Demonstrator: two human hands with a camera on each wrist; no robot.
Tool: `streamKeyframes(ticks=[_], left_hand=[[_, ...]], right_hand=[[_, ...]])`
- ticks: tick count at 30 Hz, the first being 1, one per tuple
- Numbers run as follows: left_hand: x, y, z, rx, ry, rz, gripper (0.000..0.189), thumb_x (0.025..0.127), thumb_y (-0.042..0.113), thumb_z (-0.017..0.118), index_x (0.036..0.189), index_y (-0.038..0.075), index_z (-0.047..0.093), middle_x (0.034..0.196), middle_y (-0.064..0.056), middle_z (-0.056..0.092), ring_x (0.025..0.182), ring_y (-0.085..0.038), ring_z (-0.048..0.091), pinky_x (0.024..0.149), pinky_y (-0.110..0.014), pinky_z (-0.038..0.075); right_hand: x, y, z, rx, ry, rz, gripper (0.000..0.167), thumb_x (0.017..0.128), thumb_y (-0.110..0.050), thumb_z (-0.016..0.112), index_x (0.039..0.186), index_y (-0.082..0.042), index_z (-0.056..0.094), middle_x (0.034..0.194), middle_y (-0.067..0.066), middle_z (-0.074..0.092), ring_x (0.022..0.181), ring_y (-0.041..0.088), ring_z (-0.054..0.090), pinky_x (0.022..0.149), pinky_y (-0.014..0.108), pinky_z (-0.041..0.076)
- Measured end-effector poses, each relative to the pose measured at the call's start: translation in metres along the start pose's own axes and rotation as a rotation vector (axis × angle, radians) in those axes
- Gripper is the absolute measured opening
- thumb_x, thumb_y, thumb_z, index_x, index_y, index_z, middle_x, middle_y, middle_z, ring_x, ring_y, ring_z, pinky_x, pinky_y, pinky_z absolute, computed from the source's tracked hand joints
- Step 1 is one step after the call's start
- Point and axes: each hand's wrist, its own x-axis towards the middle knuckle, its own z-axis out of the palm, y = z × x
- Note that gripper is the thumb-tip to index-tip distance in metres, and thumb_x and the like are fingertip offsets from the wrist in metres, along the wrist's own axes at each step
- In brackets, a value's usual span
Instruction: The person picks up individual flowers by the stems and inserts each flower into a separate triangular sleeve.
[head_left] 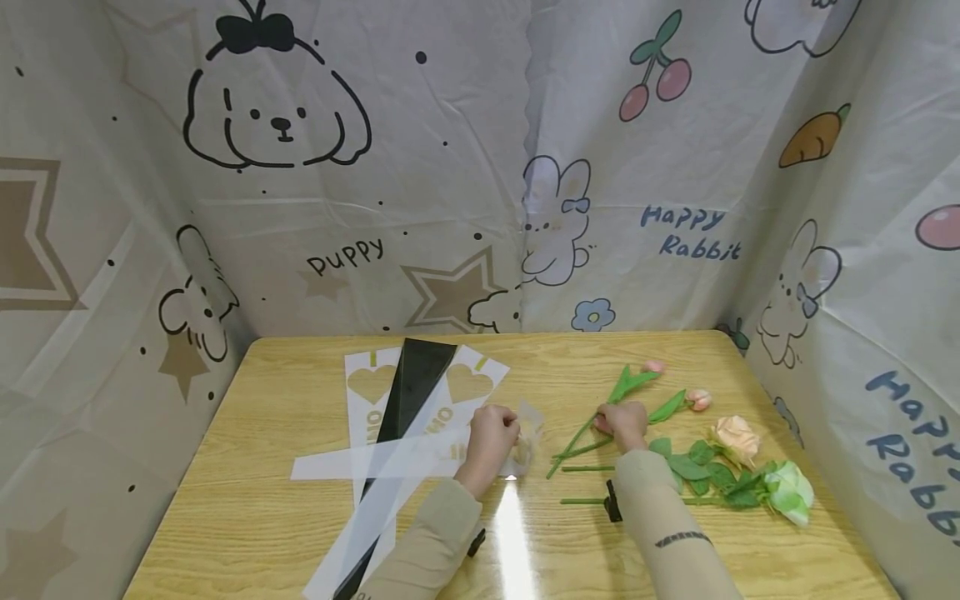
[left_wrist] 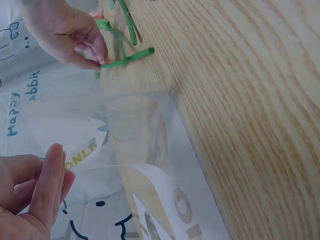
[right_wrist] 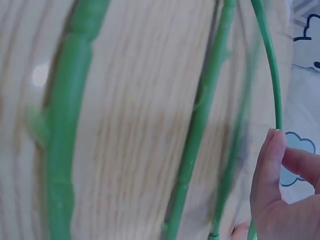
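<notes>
My left hand [head_left: 491, 442] pinches the edge of a clear plastic flower sleeve [left_wrist: 135, 120]. Gold "ONLY" lettering shows on the film by its fingertips in the left wrist view. To the right, my right hand [head_left: 624, 421] pinches the thin green stem of a pink tulip [head_left: 699, 400]; the stem [right_wrist: 272, 75] runs into the fingertips in the right wrist view. Another pink tulip [head_left: 653, 367] lies just beyond this hand, its stem crossing the first. Beneath the right forearm lie a peach rose [head_left: 736, 440] and a pale green rose [head_left: 789, 493], their stems partly hidden.
Flat white sleeves with gold hearts [head_left: 371, 383] lie at the left of the wooden table [head_left: 247, 483]. A long black strip [head_left: 416, 379] and translucent strips [head_left: 337, 465] overlap them. Printed cloth [head_left: 420, 167] surrounds the table at the back and sides.
</notes>
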Motion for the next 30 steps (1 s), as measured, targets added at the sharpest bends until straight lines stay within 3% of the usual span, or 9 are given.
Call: streamKeyframes(ticks=[7, 12, 17, 30], left_hand=[[0.000, 0.000, 0.001, -0.004, 0.005, 0.017, 0.014, 0.078, -0.008, 0.056, 0.085, -0.010, 0.069, 0.071, -0.015, 0.066, 0.051, -0.010, 0.062, 0.049, -0.015, 0.050], [0.000, -0.001, 0.000, 0.013, 0.017, 0.036, 0.015, 0.077, -0.009, 0.056, 0.085, -0.010, 0.069, 0.070, -0.014, 0.067, 0.050, -0.010, 0.061, 0.048, -0.016, 0.050], [0.001, 0.000, -0.001, 0.033, 0.017, 0.031, 0.015, 0.077, -0.007, 0.056, 0.085, -0.009, 0.069, 0.069, -0.013, 0.067, 0.051, -0.010, 0.060, 0.048, -0.016, 0.049], [0.000, 0.002, 0.000, 0.031, -0.002, 0.035, 0.014, 0.078, -0.009, 0.057, 0.086, -0.011, 0.068, 0.073, -0.018, 0.067, 0.052, -0.013, 0.061, 0.050, -0.016, 0.050]], right_hand=[[-0.005, -0.008, 0.001, 0.161, -0.056, 0.041, 0.030, 0.083, 0.002, 0.056, 0.108, 0.018, 0.052, 0.061, 0.004, 0.059, 0.051, 0.008, 0.060, 0.058, 0.018, 0.054], [-0.011, -0.019, 0.000, 0.204, -0.085, -0.025, 0.027, 0.086, 0.002, 0.054, 0.108, 0.018, 0.053, 0.065, 0.004, 0.059, 0.057, 0.008, 0.061, 0.063, 0.018, 0.054], [-0.019, -0.031, -0.001, 0.263, -0.043, -0.144, 0.016, 0.086, 0.004, 0.054, 0.096, 0.017, 0.055, 0.063, 0.003, 0.059, 0.055, 0.007, 0.061, 0.062, 0.018, 0.055], [-0.040, -0.061, -0.014, 0.400, 0.063, -0.259, 0.016, 0.088, -0.003, 0.057, 0.096, 0.011, 0.054, 0.065, -0.002, 0.059, 0.059, 0.006, 0.061, 0.067, 0.019, 0.055]])
